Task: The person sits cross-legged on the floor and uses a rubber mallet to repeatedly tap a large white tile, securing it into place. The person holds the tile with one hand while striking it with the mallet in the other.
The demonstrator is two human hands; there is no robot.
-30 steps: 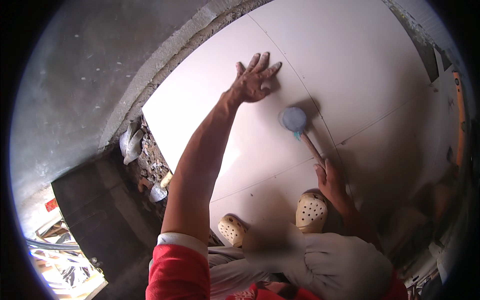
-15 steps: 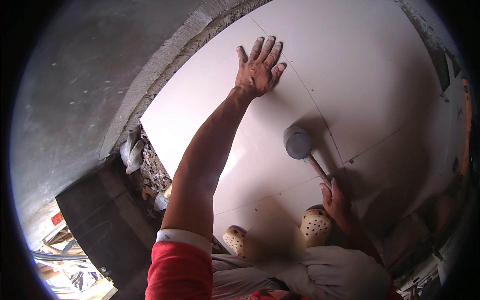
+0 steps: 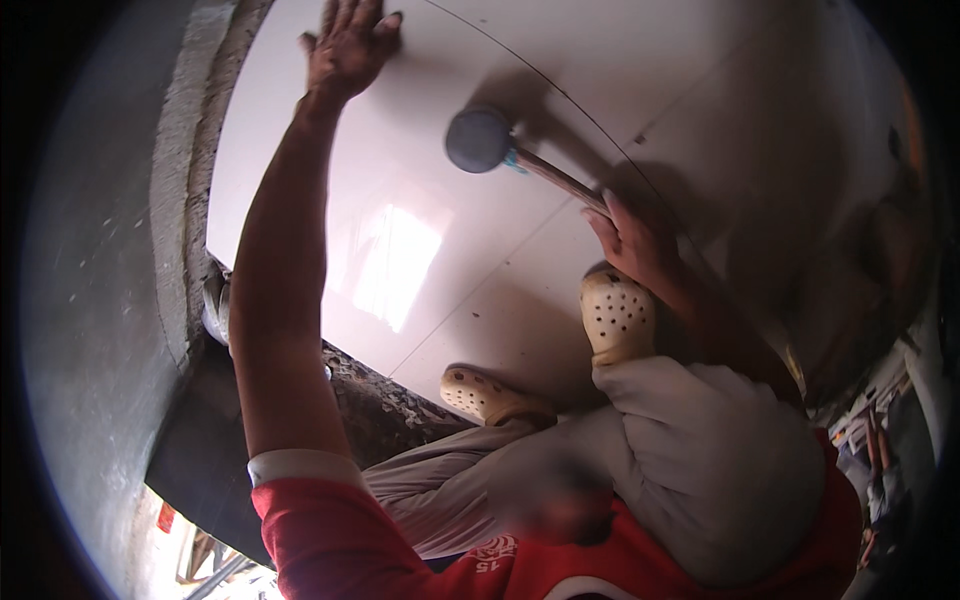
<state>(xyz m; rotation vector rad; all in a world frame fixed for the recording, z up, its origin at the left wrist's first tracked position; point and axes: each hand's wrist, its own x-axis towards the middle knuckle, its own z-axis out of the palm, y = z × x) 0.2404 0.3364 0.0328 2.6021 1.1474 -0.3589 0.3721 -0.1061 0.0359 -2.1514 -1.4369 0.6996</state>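
Observation:
My left hand [image 3: 350,48] lies flat on a large white floor tile [image 3: 300,210], fingers spread, near the top of the view. A rubber mallet [image 3: 479,140] with a dark grey head and a wooden handle is in my right hand [image 3: 638,236], gripped near the handle's end. The mallet head is over the tile, left of a thin dark joint line that curves across the floor; whether it touches the tile I cannot tell. Its shadow falls just beside it.
A grey plastered wall [image 3: 105,260] runs along the left, with a rough cement strip [image 3: 180,190] at its foot. Rubble [image 3: 385,400] shows past the tile's near edge. My feet, in cream perforated clogs [image 3: 617,315], rest on the tiled floor. A dark panel [image 3: 205,440] lies at lower left.
The view has turned and shifted, so the hands and mallet appear farther up and left. My left hand stays flat on the tile, and my right still grips the mallet.

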